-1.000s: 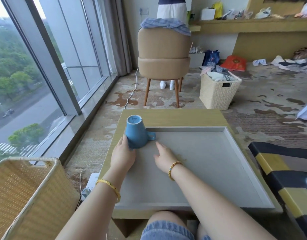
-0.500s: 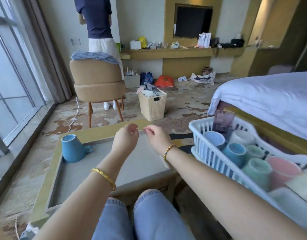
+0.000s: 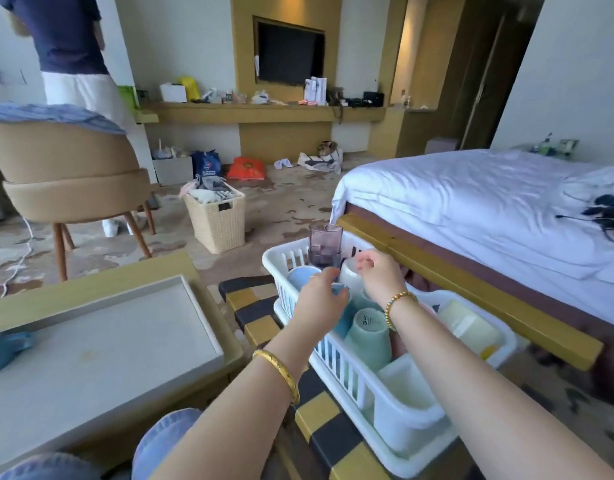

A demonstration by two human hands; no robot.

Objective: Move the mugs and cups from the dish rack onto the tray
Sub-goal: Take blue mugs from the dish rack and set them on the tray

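A white dish rack [image 3: 334, 359] stands on a yellow-and-black chequered bench [image 3: 261, 328] to my right. It holds a purple tumbler [image 3: 324, 247], a light blue cup [image 3: 299, 277], a white cup [image 3: 350, 277], a blue mug [image 3: 341, 325], an upturned green cup [image 3: 369, 337] and a pale yellow cup [image 3: 468, 327]. My left hand [image 3: 321, 301] lies over the blue mug with loosely bent fingers; no grip shows. My right hand [image 3: 381, 277] hovers above the white cup and holds nothing. The grey tray [image 3: 108, 341] is at my left, with another blue mug [image 3: 1, 348] at its left edge.
A bed with a wooden frame [image 3: 472, 289] runs close behind the rack. A wicker basket [image 3: 217, 216] and a tan chair [image 3: 66, 178] stand on the carpet beyond the tray. A person [image 3: 70, 46] stands at the back left. My knees are below the tray.
My view swung right from the tray to the rack. Both hands left the blue mug on the tray, crossed over and now reach into the rack's far end.
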